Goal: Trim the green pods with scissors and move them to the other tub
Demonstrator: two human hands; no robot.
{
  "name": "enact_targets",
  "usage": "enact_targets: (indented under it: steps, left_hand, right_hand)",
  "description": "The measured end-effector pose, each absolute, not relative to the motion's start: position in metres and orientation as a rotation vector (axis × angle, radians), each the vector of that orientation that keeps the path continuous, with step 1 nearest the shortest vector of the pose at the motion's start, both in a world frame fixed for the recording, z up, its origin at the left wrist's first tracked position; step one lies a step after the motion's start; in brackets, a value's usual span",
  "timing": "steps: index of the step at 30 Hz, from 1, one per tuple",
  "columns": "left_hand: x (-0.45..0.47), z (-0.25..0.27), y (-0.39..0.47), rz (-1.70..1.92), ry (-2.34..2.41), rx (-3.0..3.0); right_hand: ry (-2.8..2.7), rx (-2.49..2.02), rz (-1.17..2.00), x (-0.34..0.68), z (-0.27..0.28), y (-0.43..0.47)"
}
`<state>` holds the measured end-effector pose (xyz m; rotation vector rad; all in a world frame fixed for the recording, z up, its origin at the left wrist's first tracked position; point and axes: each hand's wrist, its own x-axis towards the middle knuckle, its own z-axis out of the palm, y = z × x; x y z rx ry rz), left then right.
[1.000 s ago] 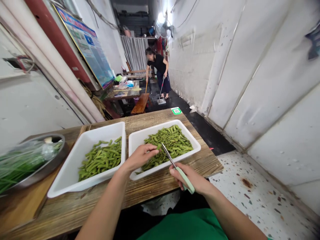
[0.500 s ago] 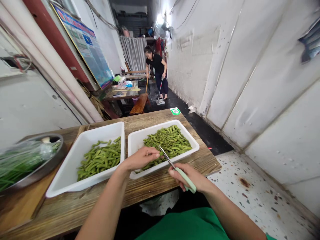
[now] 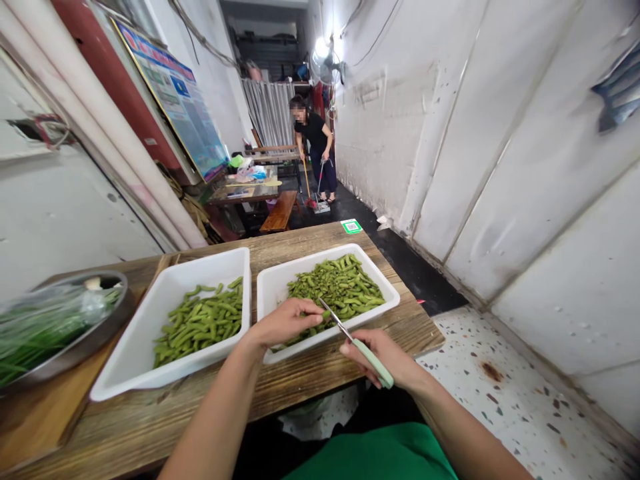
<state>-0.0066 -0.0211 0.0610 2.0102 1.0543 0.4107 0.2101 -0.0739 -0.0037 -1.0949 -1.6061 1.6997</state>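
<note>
My left hand [image 3: 289,321] pinches a green edamame pod [image 3: 327,314] between thumb and fingertips, over the near rim of the right white tray [image 3: 393,303]. Scissors [image 3: 371,360] with pale green handles are in my right hand [image 3: 387,353], fingers wrapped round the grips. Their blades point up and left and meet the pod's end; whether the blades are fully closed is hard to make out. Many edamame pods [image 3: 345,280] lie heaped in the right tray. More pods [image 3: 205,320] fill part of the left white tray [image 3: 125,333].
Both trays stand on a wooden table [image 3: 225,413]. At the left, a metal bowl [image 3: 107,327] holds bagged green vegetables [image 3: 45,333]. A QR code card [image 3: 351,227] lies at the far edge. Beyond, a person [image 3: 315,140] sweeps near a bench [image 3: 280,212] and another table.
Both hands and the scissors have shifted very slightly to the right, the pod now showing more between fingers and blades. In the background, the person's broom has moved right towards the dustpan.
</note>
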Motion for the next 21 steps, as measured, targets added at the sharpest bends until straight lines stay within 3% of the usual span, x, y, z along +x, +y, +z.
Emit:
enact_targets:
  steps: [13,21]
  left_hand:
    - [0.02,0.034,-0.03,1.249,1.277,1.221]
    - [0.031,0.032,-0.041,1.196,1.259,1.119]
  right_hand:
    - [-1.448,-0.982,1.794,0.203,0.0,-0.079]
    - [-1.584,-1.024,1.615,0.203,0.011,-0.077]
